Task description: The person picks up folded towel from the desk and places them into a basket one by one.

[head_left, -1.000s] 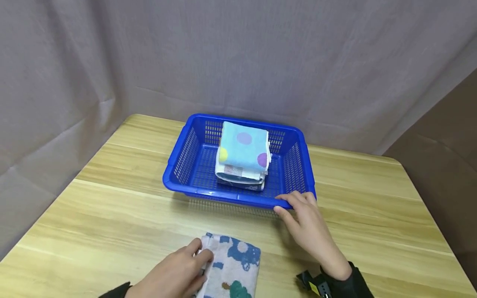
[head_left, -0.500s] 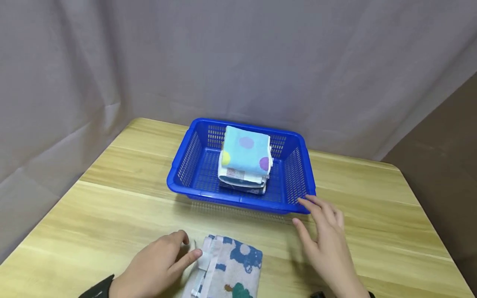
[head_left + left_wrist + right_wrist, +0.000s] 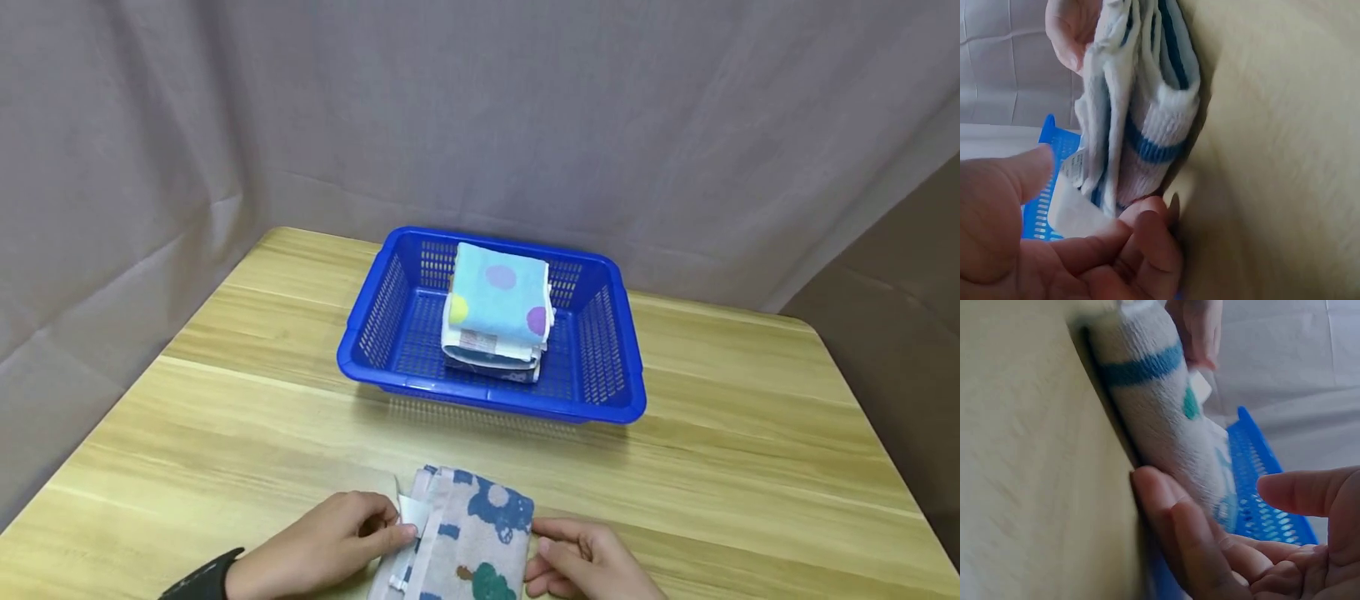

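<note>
A folded pale towel (image 3: pixel 480 537) with blue and green figures lies on the table at the bottom of the head view. At its left edge, my left hand (image 3: pixel 322 537) has its fingertips by a white tag (image 3: pixel 1079 212). The left wrist view shows the thumb apart from the fingers, which reach low against the layered edges. My right hand (image 3: pixel 588 562) is at the towel's right side. Its fingertips (image 3: pixel 1150 484) touch the rounded fold near the tabletop, while the thumb stands away from the cloth.
Beyond the towel stands a blue plastic basket (image 3: pixel 487 394) with perforated walls. Inside it is a stack of folded towels, topped by a light blue one (image 3: pixel 498 300) with coloured dots. A grey curtain (image 3: pixel 525 117) hangs behind the wooden table (image 3: pixel 247 417).
My right hand has left the basket's front right corner and come down to the towel's right side. My left hand drew back left, then returned to the towel's left edge.
</note>
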A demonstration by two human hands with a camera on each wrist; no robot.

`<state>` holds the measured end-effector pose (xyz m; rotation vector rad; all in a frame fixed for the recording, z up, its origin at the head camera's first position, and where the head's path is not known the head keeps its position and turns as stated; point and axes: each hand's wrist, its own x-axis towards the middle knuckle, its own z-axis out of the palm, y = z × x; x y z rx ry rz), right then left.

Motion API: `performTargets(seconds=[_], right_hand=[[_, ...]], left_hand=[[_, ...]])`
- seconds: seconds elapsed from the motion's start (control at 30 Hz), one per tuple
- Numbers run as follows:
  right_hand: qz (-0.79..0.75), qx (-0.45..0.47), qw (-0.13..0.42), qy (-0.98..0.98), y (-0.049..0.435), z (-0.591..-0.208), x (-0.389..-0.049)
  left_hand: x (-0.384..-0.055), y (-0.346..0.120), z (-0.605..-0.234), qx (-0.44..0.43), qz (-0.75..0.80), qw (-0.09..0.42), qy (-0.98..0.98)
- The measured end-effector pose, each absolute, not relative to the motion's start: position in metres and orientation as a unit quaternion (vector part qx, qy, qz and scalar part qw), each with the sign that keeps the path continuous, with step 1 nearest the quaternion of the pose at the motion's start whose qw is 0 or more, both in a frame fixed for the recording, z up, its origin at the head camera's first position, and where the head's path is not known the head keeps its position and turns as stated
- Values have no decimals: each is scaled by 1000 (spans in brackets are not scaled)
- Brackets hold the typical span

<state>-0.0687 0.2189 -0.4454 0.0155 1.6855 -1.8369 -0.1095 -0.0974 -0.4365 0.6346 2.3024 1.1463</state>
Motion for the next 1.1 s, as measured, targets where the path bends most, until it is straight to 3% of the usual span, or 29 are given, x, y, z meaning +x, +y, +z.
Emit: performTargets(seconds=[0.27, 0.57, 0.97, 1.1], right_hand=[[-726, -24, 342, 597, 213, -458, -71], [-769, -67, 418, 478, 204, -465, -69], [-792, -70, 413, 444, 203, -463, -68], [-801, -91, 397, 438, 203, -463, -68]], left_hand=[[-109, -103, -447, 246, 484, 257, 800], [-108, -97, -450, 230, 579, 302, 722], [-111, -93, -452, 168, 670, 415, 592], [-113, -90, -449, 155, 659, 430, 598]])
